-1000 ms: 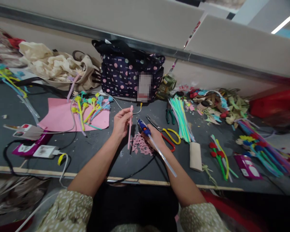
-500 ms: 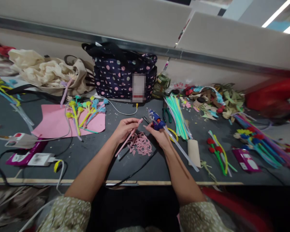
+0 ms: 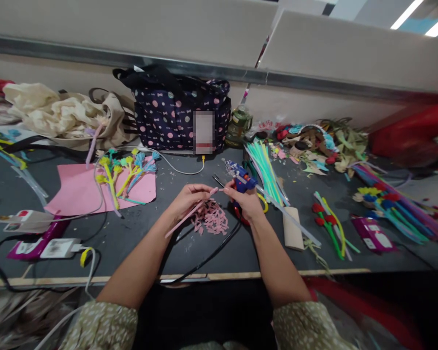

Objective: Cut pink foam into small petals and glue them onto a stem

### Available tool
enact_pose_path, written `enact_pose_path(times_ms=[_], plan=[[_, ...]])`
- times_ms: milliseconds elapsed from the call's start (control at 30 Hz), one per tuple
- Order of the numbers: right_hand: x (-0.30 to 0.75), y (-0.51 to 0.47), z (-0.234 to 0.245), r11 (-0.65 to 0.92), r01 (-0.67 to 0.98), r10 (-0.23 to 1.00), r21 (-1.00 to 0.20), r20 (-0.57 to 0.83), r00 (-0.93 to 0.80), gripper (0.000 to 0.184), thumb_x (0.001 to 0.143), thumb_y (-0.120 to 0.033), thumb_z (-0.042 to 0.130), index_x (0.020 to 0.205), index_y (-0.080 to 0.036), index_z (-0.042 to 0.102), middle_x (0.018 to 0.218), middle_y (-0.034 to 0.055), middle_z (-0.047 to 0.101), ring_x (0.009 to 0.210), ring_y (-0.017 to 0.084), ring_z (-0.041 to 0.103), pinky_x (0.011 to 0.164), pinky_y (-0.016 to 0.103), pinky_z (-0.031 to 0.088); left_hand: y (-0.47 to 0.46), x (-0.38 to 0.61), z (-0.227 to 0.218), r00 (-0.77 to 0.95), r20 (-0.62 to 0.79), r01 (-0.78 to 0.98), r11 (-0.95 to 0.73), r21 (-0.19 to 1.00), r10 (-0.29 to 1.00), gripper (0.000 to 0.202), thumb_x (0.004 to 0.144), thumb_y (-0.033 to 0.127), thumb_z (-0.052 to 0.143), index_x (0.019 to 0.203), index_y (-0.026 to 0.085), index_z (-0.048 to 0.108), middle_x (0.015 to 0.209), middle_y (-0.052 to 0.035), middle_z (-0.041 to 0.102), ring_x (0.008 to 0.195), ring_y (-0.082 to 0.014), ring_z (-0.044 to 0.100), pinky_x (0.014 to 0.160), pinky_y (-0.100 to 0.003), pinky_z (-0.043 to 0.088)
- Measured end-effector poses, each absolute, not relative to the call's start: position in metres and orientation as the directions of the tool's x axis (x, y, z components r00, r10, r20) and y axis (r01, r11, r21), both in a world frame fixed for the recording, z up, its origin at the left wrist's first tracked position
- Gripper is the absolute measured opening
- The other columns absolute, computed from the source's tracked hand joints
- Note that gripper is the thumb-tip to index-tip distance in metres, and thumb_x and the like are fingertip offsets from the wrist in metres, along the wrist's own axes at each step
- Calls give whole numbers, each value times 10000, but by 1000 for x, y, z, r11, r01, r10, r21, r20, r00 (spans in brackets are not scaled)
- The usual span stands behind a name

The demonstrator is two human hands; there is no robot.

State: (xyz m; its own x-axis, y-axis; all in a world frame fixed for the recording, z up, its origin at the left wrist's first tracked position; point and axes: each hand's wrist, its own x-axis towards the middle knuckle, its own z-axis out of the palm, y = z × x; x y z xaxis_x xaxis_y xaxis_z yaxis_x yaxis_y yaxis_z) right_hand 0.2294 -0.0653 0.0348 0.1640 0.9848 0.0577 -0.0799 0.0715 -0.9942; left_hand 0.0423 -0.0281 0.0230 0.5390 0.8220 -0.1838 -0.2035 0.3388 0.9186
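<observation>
My left hand [image 3: 190, 198] is closed around a pink pipe cleaner [image 3: 182, 220], whose tip stands up between thumb and fingers while its tail slants down toward the wrist. My right hand [image 3: 246, 200] grips a blue hot glue gun [image 3: 244, 181] with a long clear glue stick [image 3: 301, 224] sticking out of its back. Between the right thumb and forefinger is a small pink piece, close to or touching the pipe cleaner's tip; I cannot tell which. Below both hands lies a pile of short pink pieces [image 3: 210, 221] on the dark table.
Scissors with yellow handles [image 3: 265, 203] lie partly under my right hand. Farther right are green pipe cleaners [image 3: 264, 170], a cardboard tube [image 3: 293, 228] and red-tipped stems [image 3: 326, 223]. Left, pink paper [image 3: 71, 189] bears yellow and blue flowers. A patterned bag [image 3: 178, 116] stands behind.
My right hand has turned the glue gun and brought the small pink piece up to the pipe cleaner's tip. My left hand stays near the same place. The view has shifted slightly.
</observation>
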Motion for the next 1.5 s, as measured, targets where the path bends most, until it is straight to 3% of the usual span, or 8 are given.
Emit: enact_pose_path(times_ms=[433,633,1100,1367,1500], plan=[[232,-68,41,-18,-70,998,-997,-22,57,276,627,-336,761,779,-195,580,681,-42,562,551,86,452,528,238,359,-31,40,26,622,-215,-106,353,929,753,268,675,248,691,910,121,700,548,14,600,349,-67,462,366,-186,353],[231,-69,42,-66,17,996,-998,-65,54,251,631,-354,741,751,-188,595,649,-49,546,548,86,443,537,241,343,-32,40,26,631,-208,-83,331,940,748,261,675,227,670,911,125,710,557,9,608,356,-65,463,371,-183,354],[228,-68,41,-48,103,994,-994,-37,104,249,625,-362,730,754,-180,620,709,-10,591,617,114,507,604,260,416,-31,39,24,622,-186,-34,264,964,760,270,670,204,633,911,118,719,533,9,588,363,-66,440,384,-185,348],[232,-67,35,-4,50,997,-999,0,81,267,668,-418,732,796,-201,643,708,-29,591,572,88,476,555,241,399,-31,40,25,606,-188,-63,283,957,773,265,674,227,661,913,122,706,541,12,589,376,-62,448,402,-186,355],[231,-68,40,72,-58,975,-996,58,216,312,710,-509,683,813,-216,653,792,-2,639,551,86,472,485,242,392,-30,41,29,525,-157,-168,282,945,836,283,666,264,727,916,134,698,643,3,629,455,-56,501,469,-182,404]])
